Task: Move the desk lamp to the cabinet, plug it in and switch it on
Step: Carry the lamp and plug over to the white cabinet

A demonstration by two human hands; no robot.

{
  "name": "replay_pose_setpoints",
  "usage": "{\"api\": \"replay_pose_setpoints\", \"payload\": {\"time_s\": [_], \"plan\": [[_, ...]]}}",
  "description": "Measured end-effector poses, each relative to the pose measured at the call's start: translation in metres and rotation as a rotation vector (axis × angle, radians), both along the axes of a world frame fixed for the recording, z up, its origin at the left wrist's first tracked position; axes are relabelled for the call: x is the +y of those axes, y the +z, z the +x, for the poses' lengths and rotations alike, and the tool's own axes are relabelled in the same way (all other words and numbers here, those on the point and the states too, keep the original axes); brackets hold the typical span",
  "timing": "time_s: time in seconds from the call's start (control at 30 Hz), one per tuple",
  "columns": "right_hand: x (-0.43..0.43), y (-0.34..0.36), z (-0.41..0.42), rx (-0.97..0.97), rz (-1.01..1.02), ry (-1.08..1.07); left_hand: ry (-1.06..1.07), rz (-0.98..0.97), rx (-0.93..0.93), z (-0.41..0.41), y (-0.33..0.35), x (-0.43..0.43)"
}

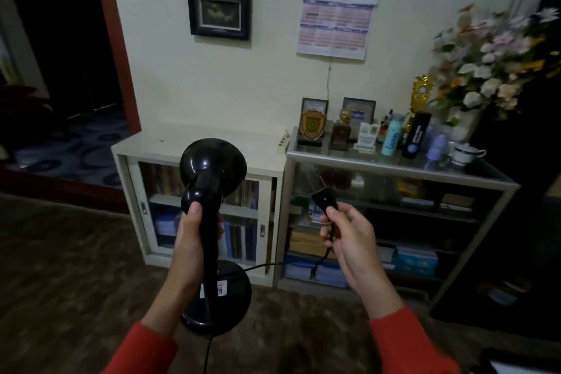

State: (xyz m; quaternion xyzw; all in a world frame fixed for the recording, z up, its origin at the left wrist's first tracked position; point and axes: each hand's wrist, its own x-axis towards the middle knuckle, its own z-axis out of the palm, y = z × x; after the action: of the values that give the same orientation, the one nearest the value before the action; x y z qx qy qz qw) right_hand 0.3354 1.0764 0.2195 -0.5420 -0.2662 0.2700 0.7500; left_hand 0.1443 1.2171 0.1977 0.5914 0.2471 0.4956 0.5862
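I carry a black desk lamp (pixel 212 167) in the air in front of a low cream cabinet (pixel 197 146). My left hand (pixel 191 240) is wrapped around the lamp's neck just below the round shade, and its round base (pixel 230 310) hangs below my wrist. My right hand (pixel 349 237) pinches the lamp's black two-pin plug (pixel 323 197), pins pointing up. The black cord (pixel 267 266) loops from the plug back to the base. A cream power strip (pixel 283 143) lies on the cabinet's top at its right end, against the wall.
To the right stands a glass-topped metal shelf (pixel 394 167) crowded with plaques, trophies, bottles, a cup and a flower arrangement (pixel 498 64). Framed pictures and a calendar (pixel 337 9) hang on the wall. A dark doorway (pixel 60 55) opens at the left. The floor is brown.
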Motion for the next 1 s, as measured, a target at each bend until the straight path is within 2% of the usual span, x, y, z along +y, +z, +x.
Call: {"api": "replay_pose_setpoints", "payload": {"time_s": [0.27,0.53,0.73,1.0], "plan": [[0.149,0.000,0.050,0.031,0.013,-0.029,-0.056,-0.006,0.045,0.061,0.004,0.165],[0.278,-0.003,0.125,0.056,0.014,-0.064,-0.107,-0.023,0.048,0.137,0.013,0.291],[0.376,-0.013,0.193,0.076,-0.002,-0.049,-0.102,-0.091,-0.048,0.209,0.014,0.387],[0.489,-0.007,0.276,0.071,-0.040,-0.087,-0.155,-0.059,-0.117,0.300,0.020,0.517]]}}
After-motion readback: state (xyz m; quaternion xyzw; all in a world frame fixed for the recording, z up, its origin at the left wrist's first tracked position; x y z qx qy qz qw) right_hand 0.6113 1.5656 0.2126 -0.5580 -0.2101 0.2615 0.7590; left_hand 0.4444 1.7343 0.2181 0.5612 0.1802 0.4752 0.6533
